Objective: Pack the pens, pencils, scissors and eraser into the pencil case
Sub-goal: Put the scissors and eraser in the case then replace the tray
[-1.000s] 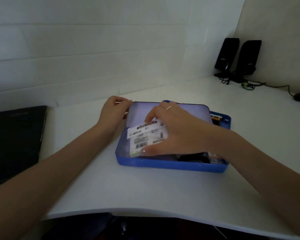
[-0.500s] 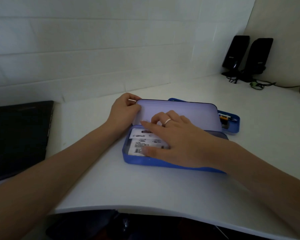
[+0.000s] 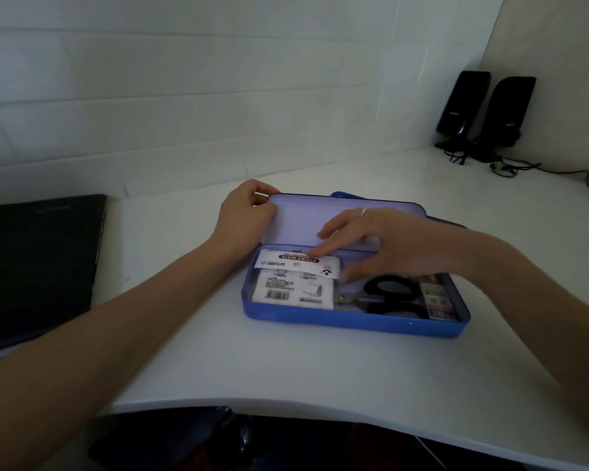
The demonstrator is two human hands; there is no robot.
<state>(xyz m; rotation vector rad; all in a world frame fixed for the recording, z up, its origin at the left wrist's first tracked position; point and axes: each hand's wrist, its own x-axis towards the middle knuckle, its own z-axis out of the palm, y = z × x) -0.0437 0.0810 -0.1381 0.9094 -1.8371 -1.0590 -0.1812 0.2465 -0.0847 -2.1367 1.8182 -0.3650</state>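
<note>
Head | white desk (image 3: pixel 218 362) | tiled wall (image 3: pixel 184 96) | speakers (image 3: pixel 483 110) right corner

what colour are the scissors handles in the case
Black, seen in the head view: the scissors lie in the blue pencil case.

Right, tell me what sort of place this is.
Probably a home or office desk set in a corner: a white desk against white walls, a pair of black computer speakers with cables at the back right, and a closed dark laptop on the left.
</note>
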